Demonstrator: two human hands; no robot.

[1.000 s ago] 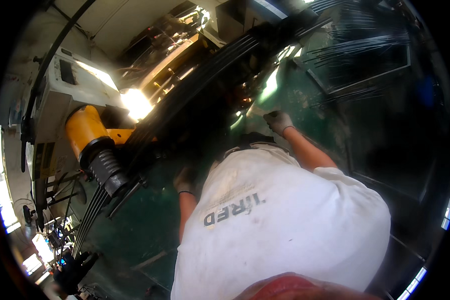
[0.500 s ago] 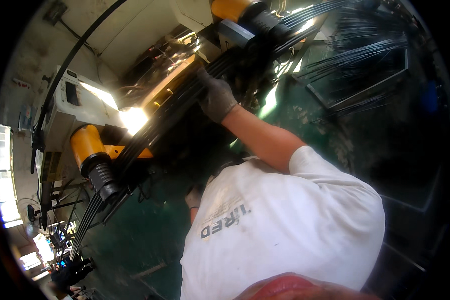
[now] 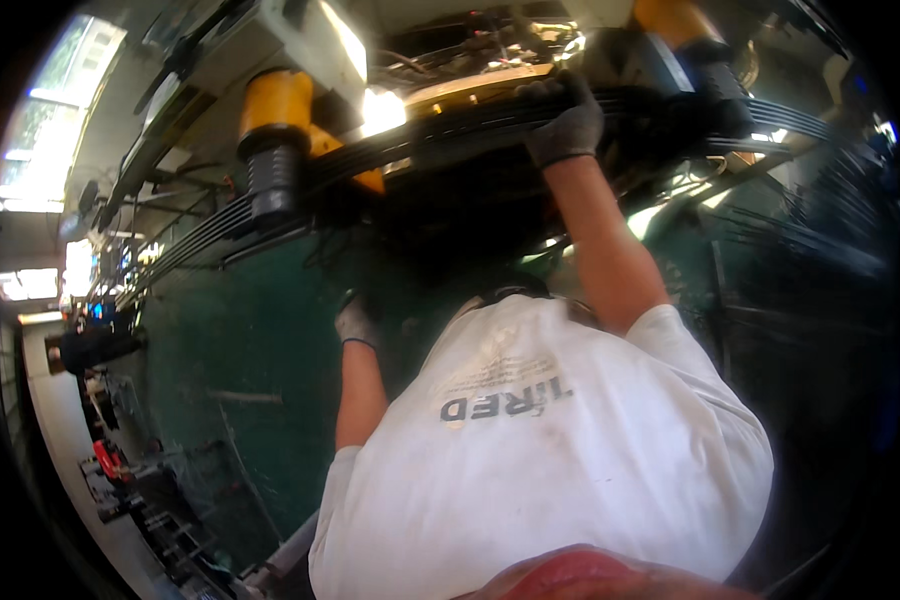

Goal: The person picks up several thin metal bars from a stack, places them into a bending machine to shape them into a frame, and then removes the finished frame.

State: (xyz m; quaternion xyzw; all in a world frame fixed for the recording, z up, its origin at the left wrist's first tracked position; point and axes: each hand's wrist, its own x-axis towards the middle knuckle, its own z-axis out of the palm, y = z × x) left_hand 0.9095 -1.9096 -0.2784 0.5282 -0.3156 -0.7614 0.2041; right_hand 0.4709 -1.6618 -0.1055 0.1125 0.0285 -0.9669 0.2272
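A bundle of long, dark metal rods (image 3: pixel 425 135) runs across the upper part of the head view, along the front of a machine. My right hand (image 3: pixel 572 125), in a grey glove, is at the rods, right of their middle, with its fingers bent over them. Lower down, my left hand (image 3: pixel 355 322), gloved too, hangs over the green floor, apart from the rods. Its fingers are small and blurred, so what they hold, if anything, does not show. Deep shadow hides the space under the rods.
Two yellow cylinders with black ribbed ends, one on the left (image 3: pixel 273 105) and one on the right (image 3: pixel 675 22), flank the rods. Behind runs a lit yellow bar (image 3: pixel 480 85). More thin rods (image 3: pixel 805 235) lie at the right. A bright window (image 3: pixel 55 110) stands far left.
The view has turned, so the rods now run flatter across it. My left hand and forearm show more fully, held away from my body. My right hand stays at the rods.
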